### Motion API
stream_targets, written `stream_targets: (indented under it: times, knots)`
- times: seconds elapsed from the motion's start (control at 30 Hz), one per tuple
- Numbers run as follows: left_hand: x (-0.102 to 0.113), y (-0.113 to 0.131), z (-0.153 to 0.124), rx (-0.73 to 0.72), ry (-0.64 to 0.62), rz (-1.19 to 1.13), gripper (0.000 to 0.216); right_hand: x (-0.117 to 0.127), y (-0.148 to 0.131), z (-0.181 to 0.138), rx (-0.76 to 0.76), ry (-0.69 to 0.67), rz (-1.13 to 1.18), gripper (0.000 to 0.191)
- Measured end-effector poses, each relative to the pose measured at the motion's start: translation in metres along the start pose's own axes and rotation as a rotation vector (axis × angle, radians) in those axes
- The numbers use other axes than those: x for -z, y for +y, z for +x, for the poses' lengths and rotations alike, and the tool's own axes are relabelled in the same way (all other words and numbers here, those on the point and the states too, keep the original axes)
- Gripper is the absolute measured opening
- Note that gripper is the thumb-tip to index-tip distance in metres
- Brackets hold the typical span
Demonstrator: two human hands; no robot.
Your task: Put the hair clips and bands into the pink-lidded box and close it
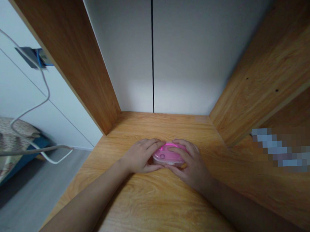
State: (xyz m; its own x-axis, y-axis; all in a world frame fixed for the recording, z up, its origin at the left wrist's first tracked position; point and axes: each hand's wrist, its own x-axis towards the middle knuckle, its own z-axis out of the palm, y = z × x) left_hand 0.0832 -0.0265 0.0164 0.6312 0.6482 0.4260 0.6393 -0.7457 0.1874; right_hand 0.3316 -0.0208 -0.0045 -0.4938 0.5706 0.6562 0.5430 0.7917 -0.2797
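Note:
A small oval box (169, 155) with a pink lid and a clear, whitish lower part rests on the wooden tabletop (153, 201). My left hand (143, 155) grips its left end, the fingers over the lid and the thumb along the near side. Around the right end curls my right hand (189, 160), with fingers lying across the lid and the thumb low at the front edge. The lid looks closed. What the box holds cannot be made out.
White panels (183, 53) stand behind the tabletop between wooden side boards (70, 58). At the left hangs a white cable (47, 86) near a wall socket (39, 56), above a patterned bed corner (14, 135). A blurred-out item (279, 148) lies at the right.

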Motion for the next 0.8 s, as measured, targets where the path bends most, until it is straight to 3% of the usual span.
stream_targets:
  times: [0.37, 0.8]
  knots:
    - [-0.002, -0.009, -0.004, 0.018, -0.040, -0.012, 0.073, 0.000, 0.002, 0.000, -0.050, -0.002, 0.076, 0.045]
    - [-0.017, -0.012, -0.005, 0.010, 0.103, -0.095, 0.076, -0.001, -0.004, 0.006, -0.069, 0.012, 0.040, 0.049]
